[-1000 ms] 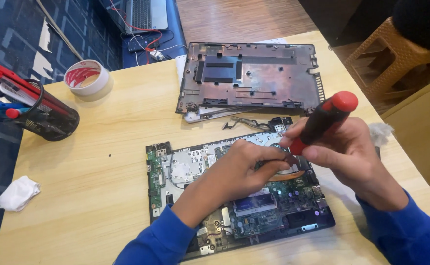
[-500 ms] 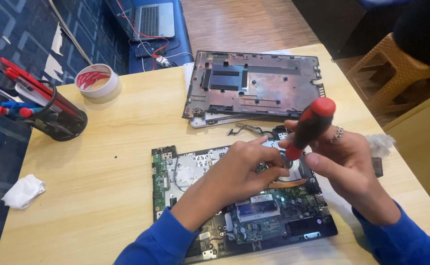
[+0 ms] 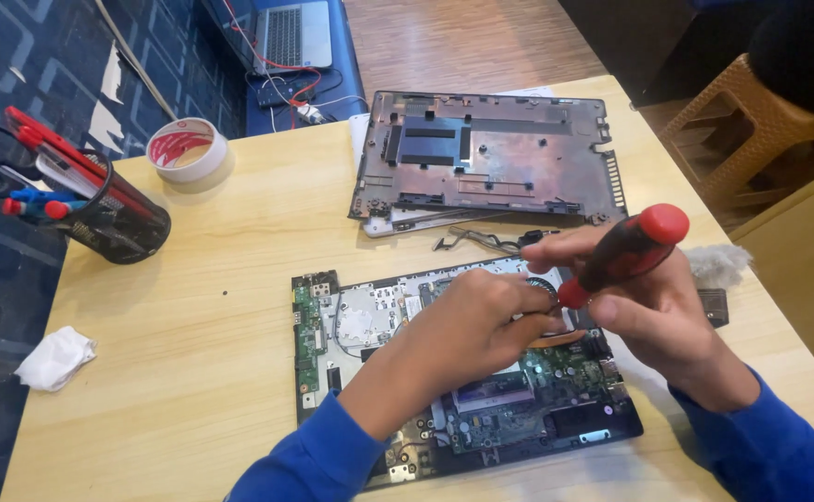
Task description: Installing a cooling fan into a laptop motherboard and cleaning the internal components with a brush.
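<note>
Right hand (image 3: 662,321) closed around a red-and-black screwdriver (image 3: 622,253), handle tilted up toward the far right corner of the worktop (image 3: 193,307), tip end angled down into the opened laptop base (image 3: 467,372) and hidden behind the fingers. Left hand (image 3: 467,330) curled loosely over the middle of the exposed circuit board, fingertips bent down beside the screwdriver's lower end near the round fan; whether anything is pinched between them, cannot tell. Both forearms in blue sleeves, coming in from the near edge. Opened laptop base lying flat close to the near edge, right of centre, green board strip along its left side. Removed bottom cover (image 3: 490,158) lying inside-up toward the far edge, just beyond the base and apart from it, with a small bent metal bracket (image 3: 476,242) between the two. Roll of tape (image 3: 186,149) near the far left corner. Dark mesh pen holder (image 3: 119,223) on the left edge, tipped on its side, red and blue tools and scissors sticking out past the edge. Crumpled white tissue (image 3: 53,358) at the left edge nearer the front. Grey fluffy cloth (image 3: 718,265) at the right edge, just behind the right hand. Second laptop (image 3: 295,37) on the floor beyond the far edge, with red wires beside it.
</note>
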